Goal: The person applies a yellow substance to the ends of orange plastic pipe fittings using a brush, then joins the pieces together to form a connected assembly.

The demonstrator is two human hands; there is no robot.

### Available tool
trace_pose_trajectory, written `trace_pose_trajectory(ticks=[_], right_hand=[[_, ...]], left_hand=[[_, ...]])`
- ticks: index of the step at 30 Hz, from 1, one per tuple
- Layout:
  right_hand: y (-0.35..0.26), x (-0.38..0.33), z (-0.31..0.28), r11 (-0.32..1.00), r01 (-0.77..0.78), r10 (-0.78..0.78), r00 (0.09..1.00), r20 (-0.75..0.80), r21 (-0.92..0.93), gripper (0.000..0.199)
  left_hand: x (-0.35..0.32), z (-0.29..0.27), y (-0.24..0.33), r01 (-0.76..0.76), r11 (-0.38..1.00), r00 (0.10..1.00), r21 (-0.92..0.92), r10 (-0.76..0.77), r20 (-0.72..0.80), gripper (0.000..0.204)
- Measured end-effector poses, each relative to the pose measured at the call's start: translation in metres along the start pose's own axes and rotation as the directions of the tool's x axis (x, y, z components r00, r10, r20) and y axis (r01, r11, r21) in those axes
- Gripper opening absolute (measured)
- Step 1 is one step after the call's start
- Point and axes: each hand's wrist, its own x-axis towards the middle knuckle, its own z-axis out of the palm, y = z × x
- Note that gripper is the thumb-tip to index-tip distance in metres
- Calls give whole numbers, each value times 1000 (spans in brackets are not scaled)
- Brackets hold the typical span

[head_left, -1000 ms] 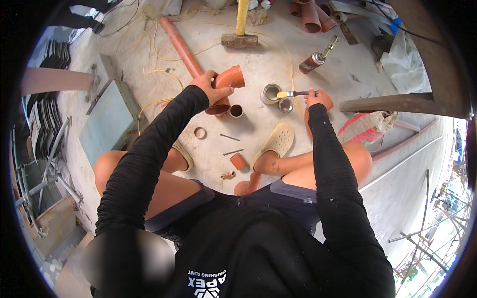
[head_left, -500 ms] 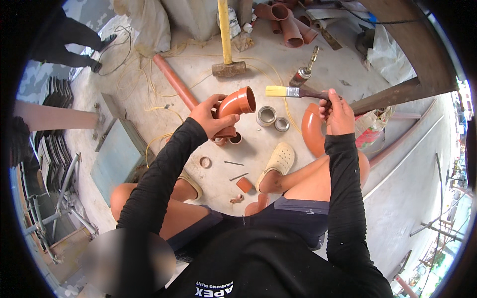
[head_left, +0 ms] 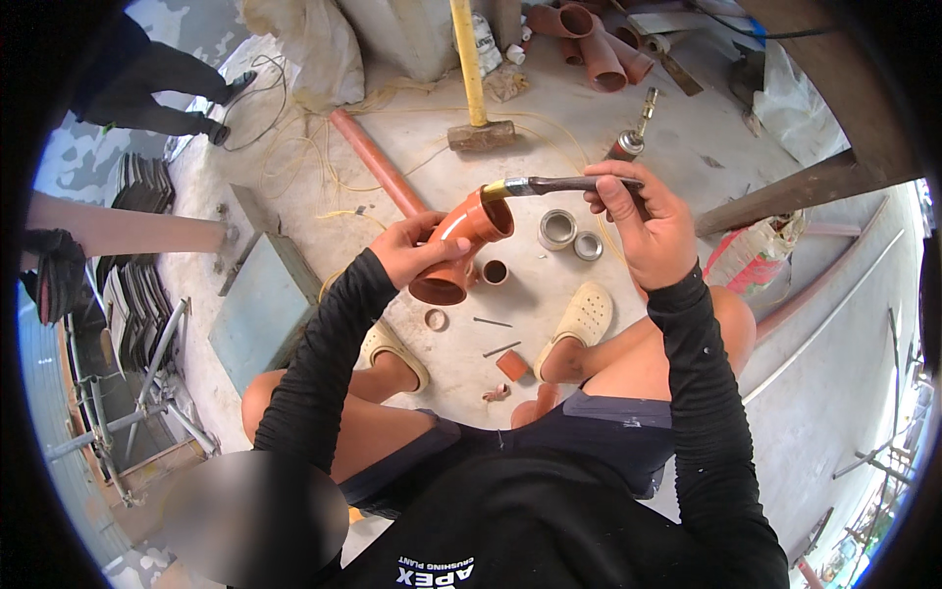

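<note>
My left hand (head_left: pixel 410 251) is wrapped round an orange pipe elbow (head_left: pixel 467 228), its upper socket facing up and to the right and its other mouth pointing down. In my right hand (head_left: pixel 650 224) is a paintbrush (head_left: pixel 559 184) with a dark handle, gripped by the handle. The yellow bristles reach into the elbow's upper mouth, and their tips are hidden by the rim. Below the brush an open tin (head_left: pixel 558 229) and a smaller round tin or lid (head_left: pixel 588 245) stand on the floor.
Beyond my hands lie a sledgehammer (head_left: pixel 481 135), a red-brown pipe (head_left: pixel 373 162) and a torch on a canister (head_left: pixel 625 145). Nearer are a small ring (head_left: pixel 435 319), nail-like rods (head_left: pixel 493 322) and an orange piece (head_left: pixel 510 367). A wooden beam (head_left: pixel 775 194) slants at right; another person (head_left: pixel 162 83) stands far left.
The brush has moved left, from beside the elbow into its upper mouth. The elbow has turned so its lower mouth shows more. The whole view has shifted slightly.
</note>
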Motion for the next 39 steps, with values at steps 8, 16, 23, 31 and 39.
trace_pose_trajectory(ticks=[8, 16, 23, 31, 39], right_hand=[[-29, 6, 4, 984, 14, -41, 988, 149, 180, 27], [-30, 14, 10, 983, 100, -91, 994, -64, 156, 28], [-12, 16, 24, 852, -161, 189, 982, -5, 499, 32], [-10, 20, 12, 864, -152, 231, 967, -110, 479, 34], [-47, 8, 5, 876, 483, -470, 857, 212, -9, 27]], left_hand=[[-8, -4, 4, -406, 913, 888, -22, 389, -245, 71], [-3, -9, 5, -658, 617, 481, 432, 785, -390, 80], [-10, -3, 22, -588, 440, 226, 679, 895, -385, 76], [-11, -12, 27, -568, 418, 193, 709, 905, -379, 80], [-18, -9, 30, -555, 622, 391, 552, 781, -487, 85]])
